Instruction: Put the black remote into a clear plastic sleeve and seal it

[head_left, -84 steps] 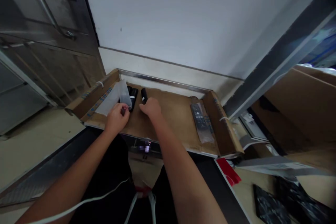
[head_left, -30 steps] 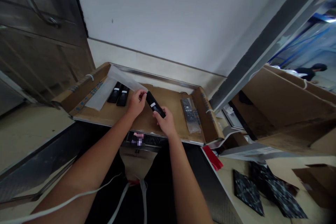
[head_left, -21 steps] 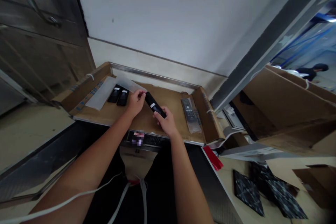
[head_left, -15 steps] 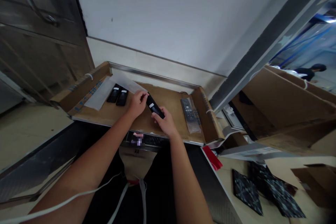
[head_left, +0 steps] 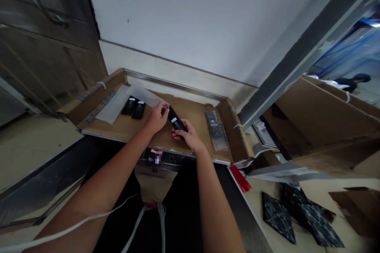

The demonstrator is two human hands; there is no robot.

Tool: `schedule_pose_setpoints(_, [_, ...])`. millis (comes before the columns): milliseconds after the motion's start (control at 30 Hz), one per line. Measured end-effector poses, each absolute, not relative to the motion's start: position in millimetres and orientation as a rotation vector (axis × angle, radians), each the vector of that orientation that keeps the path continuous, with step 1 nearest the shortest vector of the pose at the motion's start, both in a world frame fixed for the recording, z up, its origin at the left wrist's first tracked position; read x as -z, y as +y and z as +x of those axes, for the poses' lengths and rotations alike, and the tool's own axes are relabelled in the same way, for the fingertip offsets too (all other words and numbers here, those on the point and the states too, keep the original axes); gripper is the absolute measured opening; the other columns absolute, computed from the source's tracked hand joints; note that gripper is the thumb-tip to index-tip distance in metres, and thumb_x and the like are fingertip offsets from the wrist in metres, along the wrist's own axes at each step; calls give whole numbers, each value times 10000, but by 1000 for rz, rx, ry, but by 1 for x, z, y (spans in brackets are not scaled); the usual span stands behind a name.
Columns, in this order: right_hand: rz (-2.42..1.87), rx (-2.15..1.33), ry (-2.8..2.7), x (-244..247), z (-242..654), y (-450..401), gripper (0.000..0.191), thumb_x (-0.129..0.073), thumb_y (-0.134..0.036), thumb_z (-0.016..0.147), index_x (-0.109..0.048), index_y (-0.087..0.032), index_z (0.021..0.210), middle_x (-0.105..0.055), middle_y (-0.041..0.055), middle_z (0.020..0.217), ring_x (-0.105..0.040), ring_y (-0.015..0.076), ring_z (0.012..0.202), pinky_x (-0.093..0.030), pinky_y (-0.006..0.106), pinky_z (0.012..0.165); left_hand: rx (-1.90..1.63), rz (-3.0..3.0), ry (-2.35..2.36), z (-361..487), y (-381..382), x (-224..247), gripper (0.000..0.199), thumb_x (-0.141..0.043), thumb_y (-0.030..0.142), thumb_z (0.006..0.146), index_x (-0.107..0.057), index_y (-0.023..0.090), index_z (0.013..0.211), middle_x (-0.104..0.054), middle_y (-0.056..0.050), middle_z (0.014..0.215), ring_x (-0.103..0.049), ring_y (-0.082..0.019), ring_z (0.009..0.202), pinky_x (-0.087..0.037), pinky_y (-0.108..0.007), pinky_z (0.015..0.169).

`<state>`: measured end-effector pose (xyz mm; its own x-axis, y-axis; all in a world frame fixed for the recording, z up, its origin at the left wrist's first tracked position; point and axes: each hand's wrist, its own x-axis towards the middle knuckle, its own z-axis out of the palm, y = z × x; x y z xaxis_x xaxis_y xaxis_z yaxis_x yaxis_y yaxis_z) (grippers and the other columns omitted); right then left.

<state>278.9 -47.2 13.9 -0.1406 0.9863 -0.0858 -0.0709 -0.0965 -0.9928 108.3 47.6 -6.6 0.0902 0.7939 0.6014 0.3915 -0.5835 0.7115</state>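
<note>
My right hand is closed around the lower end of a black remote control, which carries a small white label and points up and to the left. At its upper end my left hand pinches a translucent plastic sleeve, close against the remote's tip. Whether the tip is inside the sleeve's mouth I cannot tell. Left of my hands, two more black remotes with white labels lie side by side. Beyond them rests a stack of flat plastic sleeves. A bagged remote lies at the right, buttons up.
Cardboard side walls edge the cardboard-lined work surface. A phone-like screen sits at the front edge. To the right stand a large carton and, lower, dark patterned packets. A co-worker is far right.
The hands and the held remote have shifted very slightly, and the right fingers look a little looser. The view has moved a bit; the other remotes and sleeves stay in place.
</note>
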Motion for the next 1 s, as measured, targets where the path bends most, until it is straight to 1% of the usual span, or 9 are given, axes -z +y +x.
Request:
schedule_pose_setpoints(133, [-1150,-1423,-1209,-12,280,-45,482,-732,-234,651,-516,-249,1082,-667,-26,884,-661,123,709,-567,256,655,-1496,1961,1317,109,50,8,228,-561,244,889,-593,174,1103,-661,-38,838,-621,-183,766,-503,-321,766])
schedule_pose_setpoints(267, [-1151,-1368,-1250,-8,276,-46,459,-714,-240,668,-534,-251,1090,-651,-27,884,-642,113,707,-554,242,641,-1520,1990,1408,109,47,3,148,-534,277,921,-629,173,967,-686,-64,861,-622,-195,768,-486,-327,756])
schedule_pose_setpoints(333, [-1146,-1335,-1279,-7,274,-47,454,-699,-239,680,-546,-248,1107,-645,-22,888,-634,114,718,-548,240,644,-1528,2030,1441,108,46,1,162,-493,259,940,-624,177,891,-678,-69,847,-616,-202,776,-476,-331,760])
schedule_pose_setpoints(433, [-1141,-1282,-1333,-7,272,-50,446,-671,-238,707,-559,-241,1139,-638,-10,902,-622,118,738,-538,241,646,-1555,2070,1469,107,46,0,181,-460,229,952,-603,181,853,-661,-73,834,-604,-211,790,-466,-337,771])
schedule_pose_setpoints(533, [-1143,-1231,-1377,-6,272,-52,450,-645,-234,731,-560,-238,1173,-635,1,925,-612,124,750,-530,244,638,-1601,2088,1463,105,46,0,192,-435,230,970,-594,187,871,-654,-77,865,-599,-217,832,-465,-343,797])
schedule_pose_setpoints(700, [-1133,-1197,-1415,-4,272,-52,470,-626,-218,743,-560,-236,1207,-633,2,933,-581,109,694,-516,240,618,-1645,2132,1332,104,44,-3,197,-416,232,987,-603,192,941,-650,-74,929,-599,-210,908,-470,-337,850])
schedule_pose_setpoints(800, [-1135,-1212,-1402,-4,272,-51,476,-633,-235,757,-554,-239,1226,-639,3,941,-582,104,675,-518,238,610,-1634,2174,1249,105,42,-5,191,-424,232,986,-605,188,943,-650,-72,932,-603,-208,920,-476,-335,861])
schedule_pose_setpoints(900, [-1142,-1232,-1378,-5,273,-51,476,-660,-287,776,-547,-241,1236,-651,7,948,-591,99,650,-526,241,601,-1618,2183,1205,106,40,-5,185,-429,235,985,-603,188,941,-652,-68,933,-609,-205,926,-483,-332,866])
schedule_pose_setpoints(1000, [-1161,-1241,-1351,-4,274,-50,469,-661,-394,816,-548,-229,1240,-670,23,948,-601,98,622,-534,245,584,-1607,2130,1229,107,40,-4,141,-472,224,958,-600,189,1005,-659,-66,945,-622,-203,908,-496,-331,856])
